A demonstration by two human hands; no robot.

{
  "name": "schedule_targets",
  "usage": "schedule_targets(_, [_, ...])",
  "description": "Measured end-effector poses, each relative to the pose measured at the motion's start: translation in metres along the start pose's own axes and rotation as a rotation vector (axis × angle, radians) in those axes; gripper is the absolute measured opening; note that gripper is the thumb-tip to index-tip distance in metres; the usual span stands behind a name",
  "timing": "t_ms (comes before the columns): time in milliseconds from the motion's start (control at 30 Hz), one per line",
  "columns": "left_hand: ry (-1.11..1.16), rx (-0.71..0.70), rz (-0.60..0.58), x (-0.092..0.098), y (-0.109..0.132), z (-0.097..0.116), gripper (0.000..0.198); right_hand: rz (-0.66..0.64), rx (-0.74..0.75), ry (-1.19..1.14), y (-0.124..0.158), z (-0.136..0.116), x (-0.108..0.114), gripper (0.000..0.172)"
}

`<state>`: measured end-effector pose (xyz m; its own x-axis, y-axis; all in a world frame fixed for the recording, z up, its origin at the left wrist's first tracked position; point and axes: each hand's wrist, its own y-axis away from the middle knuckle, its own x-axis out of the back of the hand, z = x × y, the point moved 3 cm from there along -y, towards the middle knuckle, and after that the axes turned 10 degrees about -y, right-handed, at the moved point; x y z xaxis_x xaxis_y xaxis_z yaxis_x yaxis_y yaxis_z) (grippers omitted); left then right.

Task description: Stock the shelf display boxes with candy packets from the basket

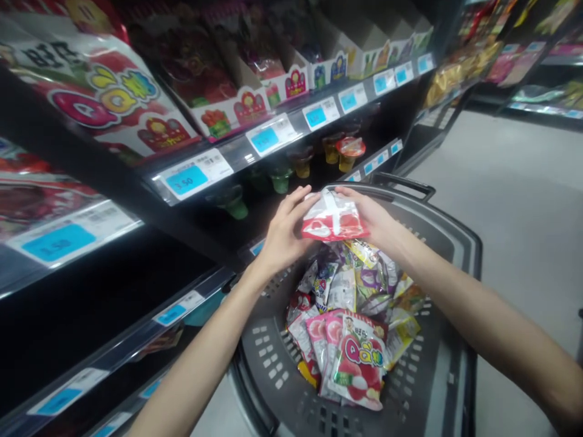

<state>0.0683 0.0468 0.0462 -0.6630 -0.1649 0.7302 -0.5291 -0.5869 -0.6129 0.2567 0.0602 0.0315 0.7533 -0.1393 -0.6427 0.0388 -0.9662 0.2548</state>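
Both hands hold a red and white candy packet (334, 217) above the far part of a grey basket (268, 388). My left hand (289, 227) grips its left side, fingers over the top edge. On its right side my right hand (370, 217) is closed round the edge. Below them, many small candy bags lie heaped in the basket. A red and white QQ bag (359, 363) rests on top at the near side, over pink packets (319, 340). A yellow packet (401, 337) lies to its right.
Shelves with blue price labels (186, 178) run along the left. Boxed candy bags (121, 91) stand on the upper shelf, jelly cups (350, 153) below. The basket's handle (405, 185) is at the far rim. Grey floor (523, 182) shows at right.
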Motion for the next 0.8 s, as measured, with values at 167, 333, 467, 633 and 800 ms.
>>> schedule_targets(167, [0.189, 0.101, 0.048, 0.000, 0.001, 0.003, 0.036, 0.021, 0.006, 0.215, 0.009, 0.005, -0.007, 0.007])
schedule_targets(333, [0.658, 0.576, 0.258, -0.008, 0.004, -0.008, 0.047, -0.053, -0.061, 0.479, 0.015, 0.005, -0.008, 0.037])
schedule_targets(467, [0.909, 0.789, 0.304, -0.014, 0.006, -0.012, 0.057, -0.331, -0.205, 0.195, 0.032, 0.018, -0.028, 0.062])
schedule_targets(633, [0.968, 0.824, 0.312, -0.013, 0.007, -0.014, 0.055, -0.283, -0.028, 0.197, 0.037, 0.030, -0.037, 0.045])
schedule_targets(800, [0.993, 0.839, 0.339, -0.013, 0.008, -0.017, 0.052, -0.230, 0.025, 0.150, 0.028, 0.031, -0.031, 0.037])
